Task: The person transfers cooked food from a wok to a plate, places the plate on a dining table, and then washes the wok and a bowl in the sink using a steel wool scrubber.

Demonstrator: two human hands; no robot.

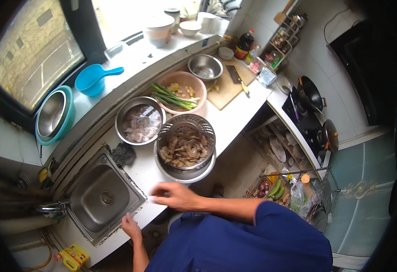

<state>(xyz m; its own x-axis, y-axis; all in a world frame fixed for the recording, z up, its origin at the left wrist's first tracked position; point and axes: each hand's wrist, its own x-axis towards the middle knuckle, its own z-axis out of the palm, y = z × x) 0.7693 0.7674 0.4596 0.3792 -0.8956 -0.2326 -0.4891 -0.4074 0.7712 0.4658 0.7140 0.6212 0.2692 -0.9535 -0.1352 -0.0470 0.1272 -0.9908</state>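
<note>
My left hand point(131, 228) is at the front rim of the stainless steel sink point(94, 204), thumb and fingers slightly apart with nothing in them. Over the counter's front edge, right of the sink, my right hand point(175, 196) is bent, blurred and bare, with a gap between thumb and fingers. Beyond it a perforated metal colander point(203, 125) of raw shrimp point(184, 149) rests tilted in a steel basin point(186, 176). Another steel bowl point(119, 124) holds pale, wet seafood point(140, 125) in water. A dark scouring pad point(123, 154) lies between sink and bowl.
A pink basin point(201, 91) holds scallions point(173, 97) and ginger. Behind it are an empty steel bowl point(205, 67) and a cutting board point(220, 98) with a cleaver point(233, 74). A faucet point(54, 207) stands at the sink's left. A wire basket point(327, 185) of vegetables stands at right.
</note>
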